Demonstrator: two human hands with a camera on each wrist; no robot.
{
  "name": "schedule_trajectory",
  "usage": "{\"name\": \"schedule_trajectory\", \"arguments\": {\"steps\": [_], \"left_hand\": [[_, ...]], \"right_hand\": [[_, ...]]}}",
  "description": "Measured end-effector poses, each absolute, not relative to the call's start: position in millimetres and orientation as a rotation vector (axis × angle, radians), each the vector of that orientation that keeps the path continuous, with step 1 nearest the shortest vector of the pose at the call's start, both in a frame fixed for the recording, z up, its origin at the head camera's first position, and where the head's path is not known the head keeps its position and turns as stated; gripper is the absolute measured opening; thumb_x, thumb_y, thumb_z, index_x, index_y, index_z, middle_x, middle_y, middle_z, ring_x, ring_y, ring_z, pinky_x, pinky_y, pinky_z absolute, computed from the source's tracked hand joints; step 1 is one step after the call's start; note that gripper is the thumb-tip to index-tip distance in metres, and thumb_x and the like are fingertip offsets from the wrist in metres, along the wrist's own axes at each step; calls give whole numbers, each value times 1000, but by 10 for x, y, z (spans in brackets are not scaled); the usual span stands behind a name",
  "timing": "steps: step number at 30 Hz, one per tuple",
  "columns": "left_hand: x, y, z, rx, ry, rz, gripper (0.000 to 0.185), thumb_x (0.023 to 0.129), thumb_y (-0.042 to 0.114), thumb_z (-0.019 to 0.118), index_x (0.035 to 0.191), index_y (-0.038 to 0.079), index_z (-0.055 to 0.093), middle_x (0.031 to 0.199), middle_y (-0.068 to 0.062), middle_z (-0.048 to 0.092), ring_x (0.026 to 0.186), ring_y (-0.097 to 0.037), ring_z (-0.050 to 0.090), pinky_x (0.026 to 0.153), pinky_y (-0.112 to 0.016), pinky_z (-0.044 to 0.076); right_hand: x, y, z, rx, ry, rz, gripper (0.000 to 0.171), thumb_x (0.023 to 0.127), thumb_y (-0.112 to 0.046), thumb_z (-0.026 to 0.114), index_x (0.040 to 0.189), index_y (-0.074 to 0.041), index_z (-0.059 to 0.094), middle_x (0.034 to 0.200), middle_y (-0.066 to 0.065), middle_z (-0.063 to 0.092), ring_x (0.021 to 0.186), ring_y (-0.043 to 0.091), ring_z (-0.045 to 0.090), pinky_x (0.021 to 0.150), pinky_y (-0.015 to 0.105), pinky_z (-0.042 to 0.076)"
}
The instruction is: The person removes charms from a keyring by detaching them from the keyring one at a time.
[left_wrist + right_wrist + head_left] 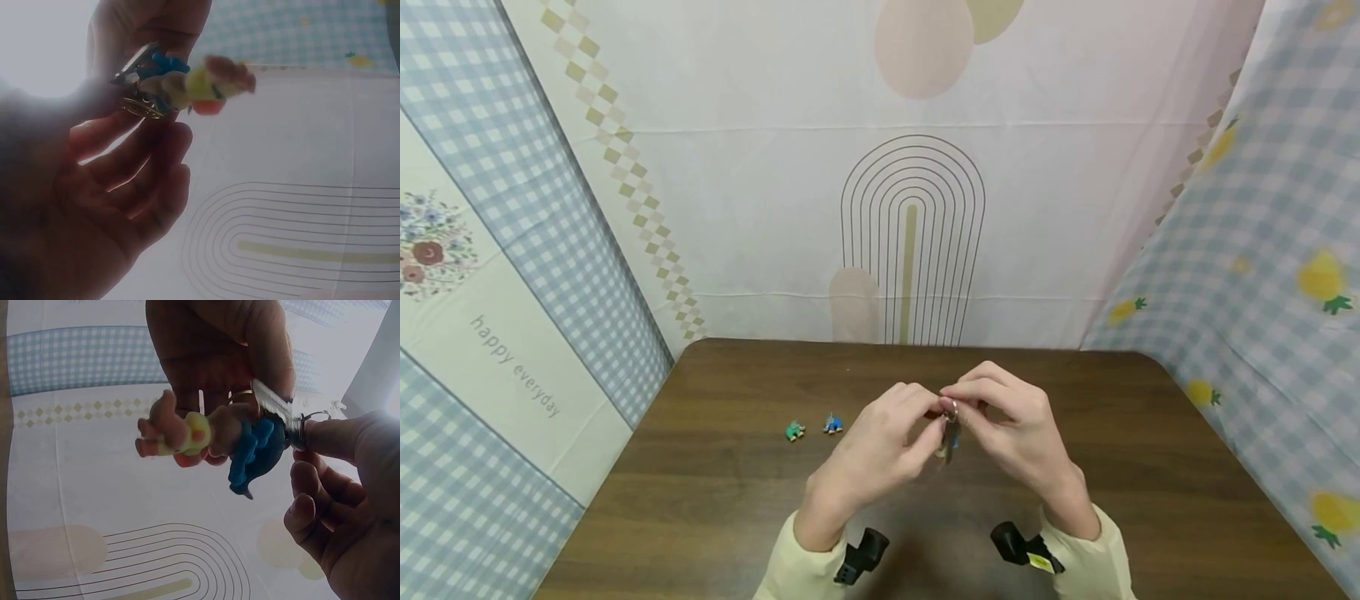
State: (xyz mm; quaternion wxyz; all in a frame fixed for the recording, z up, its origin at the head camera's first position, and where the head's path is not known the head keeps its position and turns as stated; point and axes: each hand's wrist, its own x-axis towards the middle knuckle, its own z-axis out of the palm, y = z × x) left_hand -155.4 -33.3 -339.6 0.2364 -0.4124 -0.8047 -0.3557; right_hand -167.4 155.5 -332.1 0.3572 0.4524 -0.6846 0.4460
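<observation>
Above the table both hands meet at a metal key ring (954, 407). My left hand (880, 446) pinches the hanging bunch near the ring with thumb and fingertips. On the other side, my right hand (1018, 421) pinches the ring itself between thumb and index finger. Hanging from it are a flat silver key (270, 400), a blue figure charm (259, 450) and a blurred pink-and-yellow figure charm (187, 431). A round gold-coloured piece (142, 109) shows beside them in the left wrist view. Fingers partly hide the ring.
A small green trinket (794, 430) and a small blue trinket (832, 424) lie on the brown table (722, 492), left of the hands. Behind the table hangs a pale printed cloth (760, 217), with checked cloths on both sides.
</observation>
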Motion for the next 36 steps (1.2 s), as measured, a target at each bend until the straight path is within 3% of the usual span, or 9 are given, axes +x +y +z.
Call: {"name": "schedule_trajectory", "arguments": {"steps": [20, 28, 36], "left_hand": [[-1555, -392, -3378, -1136, -2023, -1007, 7, 90, 8, 67, 95, 11, 64, 88, 4, 66, 83, -8, 61, 77, -19, 51], [-1563, -393, -3381, -1258, -2011, -1091, 8, 90, 4, 65, 95, 9, 62, 88, 1, 63, 81, -6, 59, 75, -11, 49], [-1595, -395, -3405, -1320, -2011, -1171, 13, 99, 6, 53, 101, 9, 66, 89, 1, 67, 73, -2, 54, 67, -9, 46]], "right_hand": [[-1638, 1515, -3333, 1135, -1654, 1137, 10, 90, -5, 69, 90, 5, 70, 84, 13, 65, 74, 6, 58, 63, 13, 48], [-1644, 1512, -3339, 1144, -1638, 1149, 10, 90, -4, 68, 90, 6, 70, 83, 14, 65, 76, 7, 61, 65, 13, 50], [-1645, 1510, -3331, 1137, -1635, 1145, 11, 90, -5, 68, 90, 6, 71, 83, 13, 65, 76, 8, 61, 67, 13, 50]]}}
